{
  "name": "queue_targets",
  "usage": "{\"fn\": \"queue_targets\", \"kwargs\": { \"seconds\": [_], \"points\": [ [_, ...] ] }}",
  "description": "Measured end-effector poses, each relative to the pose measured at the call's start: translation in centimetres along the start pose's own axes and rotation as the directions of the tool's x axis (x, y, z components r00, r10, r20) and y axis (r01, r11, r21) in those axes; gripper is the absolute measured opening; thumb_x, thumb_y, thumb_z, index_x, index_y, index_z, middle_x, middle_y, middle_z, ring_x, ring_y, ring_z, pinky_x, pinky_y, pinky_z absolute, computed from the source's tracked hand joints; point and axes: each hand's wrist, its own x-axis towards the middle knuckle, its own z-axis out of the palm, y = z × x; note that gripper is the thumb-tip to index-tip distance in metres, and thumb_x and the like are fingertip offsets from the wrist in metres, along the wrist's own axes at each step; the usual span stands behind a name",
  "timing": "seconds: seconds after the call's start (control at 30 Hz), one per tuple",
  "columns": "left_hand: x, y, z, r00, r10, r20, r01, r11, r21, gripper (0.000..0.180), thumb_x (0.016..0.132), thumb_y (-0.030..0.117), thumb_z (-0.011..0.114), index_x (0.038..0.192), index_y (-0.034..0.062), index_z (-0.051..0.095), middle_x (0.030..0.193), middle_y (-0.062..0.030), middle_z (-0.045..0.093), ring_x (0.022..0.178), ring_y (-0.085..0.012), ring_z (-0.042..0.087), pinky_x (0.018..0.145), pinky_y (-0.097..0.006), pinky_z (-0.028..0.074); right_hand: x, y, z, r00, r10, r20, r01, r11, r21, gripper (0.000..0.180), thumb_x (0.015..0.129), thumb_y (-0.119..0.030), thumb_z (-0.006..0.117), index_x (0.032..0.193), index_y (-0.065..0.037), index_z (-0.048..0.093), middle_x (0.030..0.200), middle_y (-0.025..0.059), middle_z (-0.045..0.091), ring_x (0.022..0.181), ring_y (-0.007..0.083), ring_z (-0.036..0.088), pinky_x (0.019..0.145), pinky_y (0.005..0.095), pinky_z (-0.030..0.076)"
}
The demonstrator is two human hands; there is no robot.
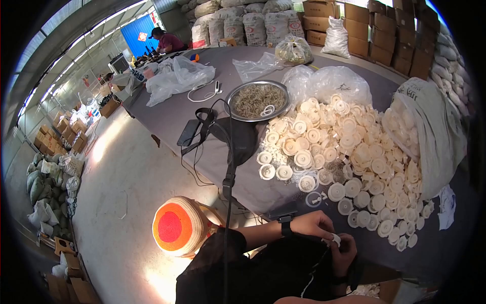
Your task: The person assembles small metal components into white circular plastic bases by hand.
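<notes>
My left hand [314, 225], with a dark watch on its wrist, is closed, its fingertips on a small white plastic piece [334, 239]. Just below it, my right hand [346, 250] pinches the same piece from the other side. Fingers cover most of the piece, so its exact shape is hidden. Beyond my hands spreads a large heap of round cream plastic parts [364, 158], the nearest lying singly at the table's near side. A clear ring-shaped part [314, 199] rests near my left hand. A metal bowl [231, 112] holds many small brownish pieces and some white rings.
A black bag [242, 138] with straps lies beside a dark phone [188, 133] on the grey table [167, 119]. An open sack [430, 131] borders the heap at right. A red-and-orange-topped stool [169, 228] stands left. Another person [172, 41] sits far back, near stacked sacks [255, 29].
</notes>
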Motion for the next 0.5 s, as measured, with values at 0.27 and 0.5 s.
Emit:
{"fn": "queue_targets", "kwargs": {
  "seconds": [0.27,0.5],
  "points": [
    [-0.03,0.39,0.22,0.999,0.034,-0.024,-0.034,0.999,0.005,0.023,0.082,0.016,0.064,0.094,-0.0028,0.062,0.081,-0.0039,0.062,0.073,-0.008,0.058,0.064,-0.021,0.046,0.1,0.31,-0.11,0.999,-0.006,-0.047,0.006,1.0,-0.004,0.022,0.071,0.005,0.065,0.086,0.0,0.05,0.088,0.0076,0.054,0.079,0.0129,0.055,0.07,0.0235,0.045],
    [0.02,0.86,0.49,0.998,0.051,-0.029,-0.05,0.997,0.051,0.025,0.084,0.02,0.061,0.093,-0.0029,0.062,0.079,-0.0046,0.061,0.069,-0.0093,0.056,0.061,-0.023,0.044,0.18,-0.02,-0.17,0.996,0.061,-0.061,-0.062,0.998,-0.001,0.021,0.072,0.002,0.066,0.087,0.0,0.052,0.08,0.0052,0.056,0.071,0.011,0.055,0.066,0.0219,0.045]
  ]
}}
